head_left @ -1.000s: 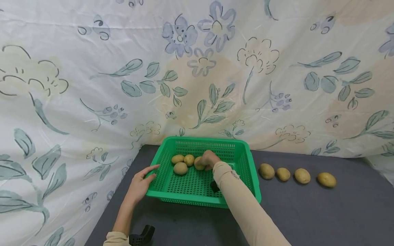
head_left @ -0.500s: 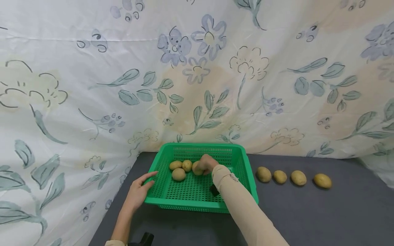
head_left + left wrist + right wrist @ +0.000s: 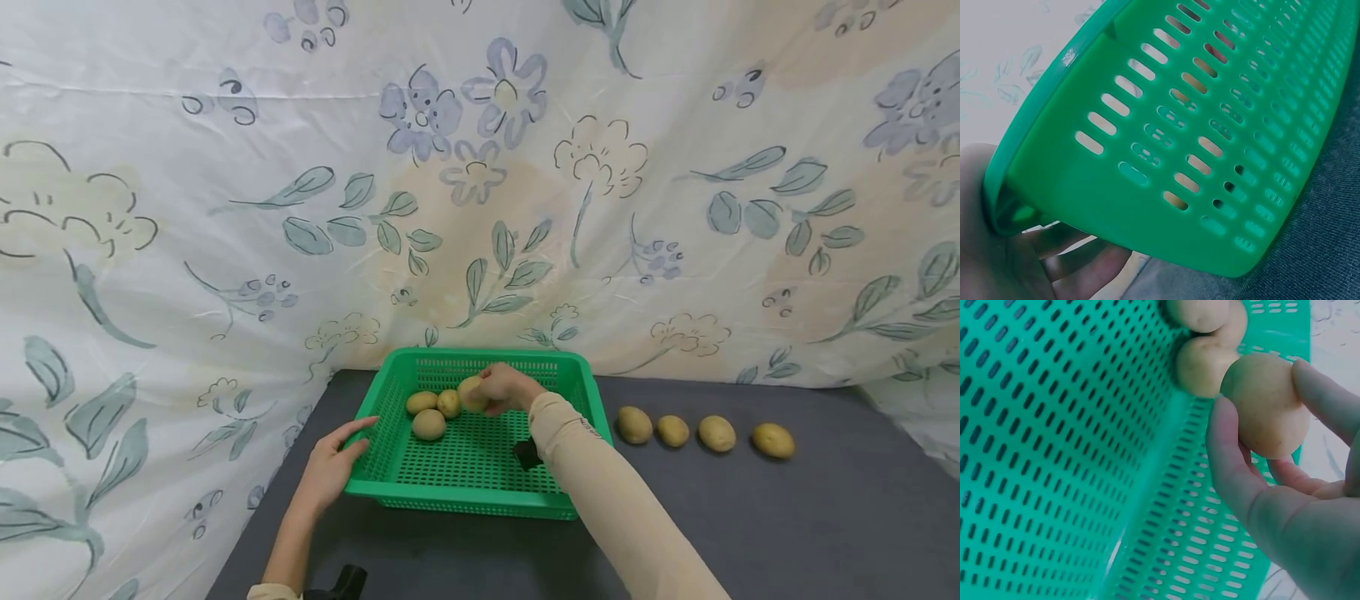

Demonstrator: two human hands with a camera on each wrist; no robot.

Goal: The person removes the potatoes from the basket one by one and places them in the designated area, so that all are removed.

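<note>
In the head view my right hand [image 3: 506, 388] is inside the green plastic basket [image 3: 480, 502], pinching a potato [image 3: 471, 395]. The right wrist view shows this potato [image 3: 1266, 406] between curled fingers and thumb, with the basket's slotted wall behind it. Three more potatoes [image 3: 429, 425] lie together in the basket's left part, just left of the held one. At the basket's left rim is my left hand [image 3: 330, 467]. In the left wrist view its fingers [image 3: 1091, 269] curl under the rim at a corner, partly hidden by the basket.
To the right of the basket, several potatoes [image 3: 716, 434] lie in a row on the dark grey table [image 3: 825, 525]. A floral cloth [image 3: 480, 250] hangs close behind the basket and along the left side.
My right hand has raised its potato a little off the basket floor. The left hand stays at the rim. The head view has shifted slightly.
</note>
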